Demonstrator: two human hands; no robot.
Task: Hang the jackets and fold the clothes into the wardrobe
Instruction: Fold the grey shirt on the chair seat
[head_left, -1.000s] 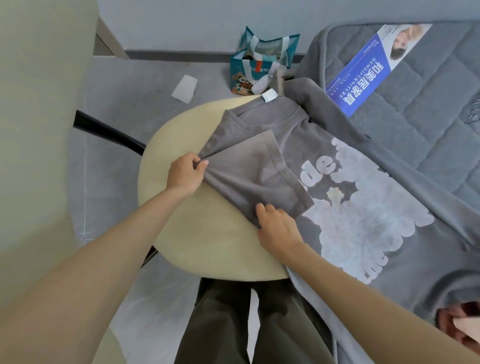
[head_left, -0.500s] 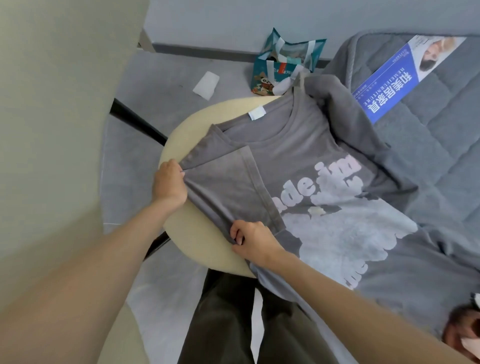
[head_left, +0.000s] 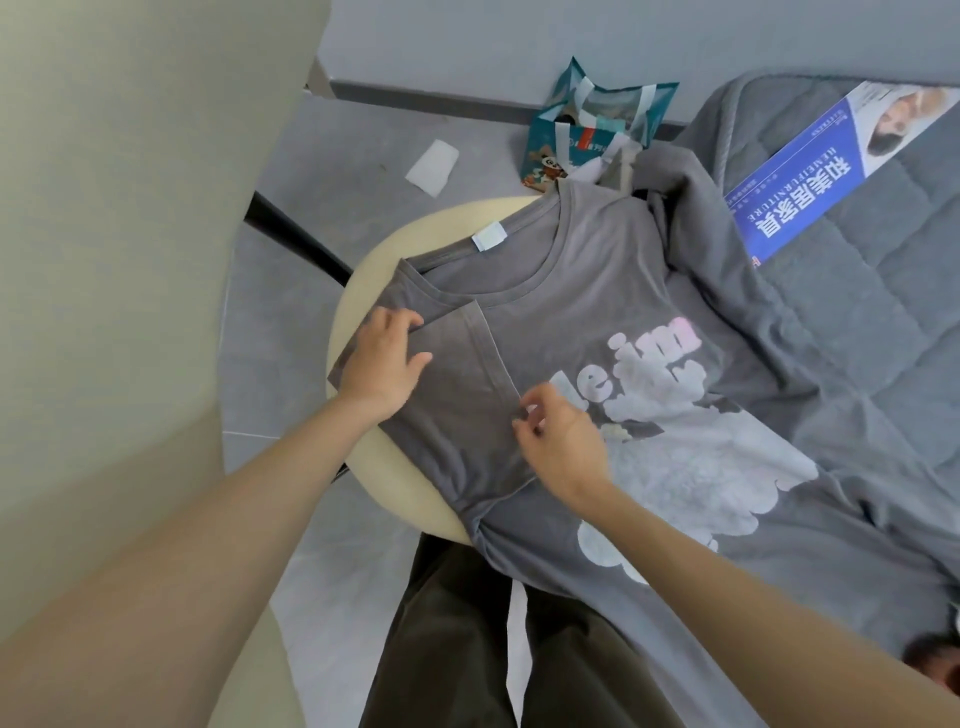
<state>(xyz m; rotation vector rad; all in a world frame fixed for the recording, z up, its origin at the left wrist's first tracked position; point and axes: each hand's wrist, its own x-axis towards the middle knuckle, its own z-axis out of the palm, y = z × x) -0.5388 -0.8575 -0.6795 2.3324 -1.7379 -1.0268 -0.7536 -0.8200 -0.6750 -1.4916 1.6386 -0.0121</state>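
A grey T-shirt (head_left: 571, 291) with a pale cloud print lies face up, its collar end on a round cream stool (head_left: 415, 499) and its body on the mattress (head_left: 857, 322). Its left sleeve is folded in over the chest. My left hand (head_left: 387, 364) rests flat on that folded sleeve with the fingers spread. My right hand (head_left: 561, 441) has curled fingers and pinches the sleeve hem at its lower corner. A second grey garment (head_left: 691, 208) lies bunched behind the shirt's shoulder.
A teal shopping bag (head_left: 597, 130) and a white paper (head_left: 432, 167) sit on the grey floor beyond the stool. A blue leaflet (head_left: 831, 161) lies on the mattress. A pale panel (head_left: 130, 260) fills the left side. My dark trousers show below the stool.
The sleeve has been laid further over the chest. My left hand let go of the fold edge and now lies flat on it. My right hand moved up and right with the hem.
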